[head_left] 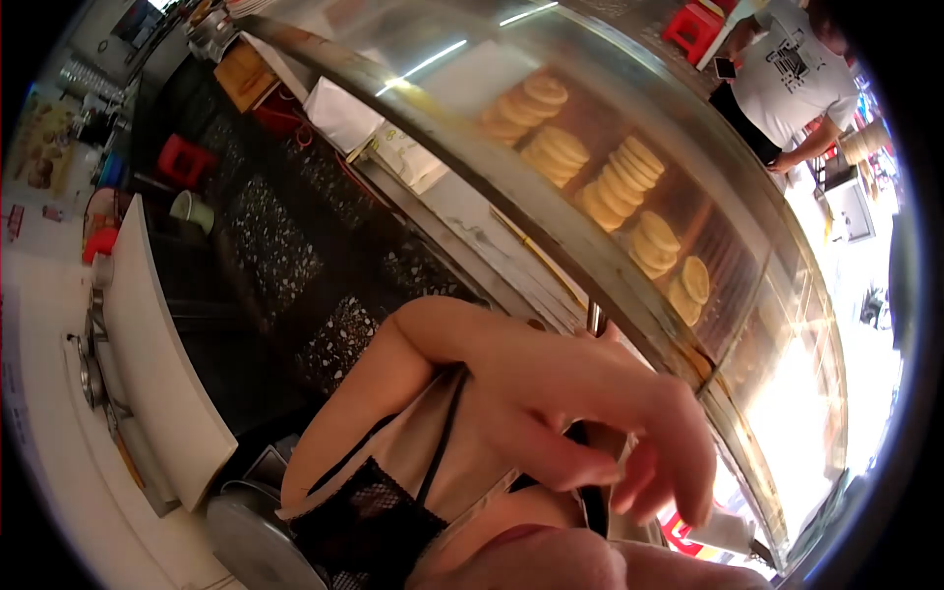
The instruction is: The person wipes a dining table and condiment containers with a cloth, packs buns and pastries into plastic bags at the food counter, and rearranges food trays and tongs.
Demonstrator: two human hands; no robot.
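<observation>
My left hand (610, 423) is large and close to the camera, over my upper body. Its thumb and fingers are loosely bent with gaps between them, and nothing shows in its grasp. A bare arm (369, 379) runs behind it on the left; where hand and arm join is unclear. Below lie a black lace top (369, 526) with thin straps and part of my face. Just beyond the hand is a glass display case (551, 265) with a worn metal edge. Stacks of flat round breads (618, 185) stand inside it. My right hand cannot be made out.
The view is strongly tilted. A dark speckled floor (261, 231) holds a red stool (185, 160) and a pale green bin (192, 210). A white panel (157, 364) stands at left. Past the case, a person in a grey shirt (792, 74) holds a phone (725, 68).
</observation>
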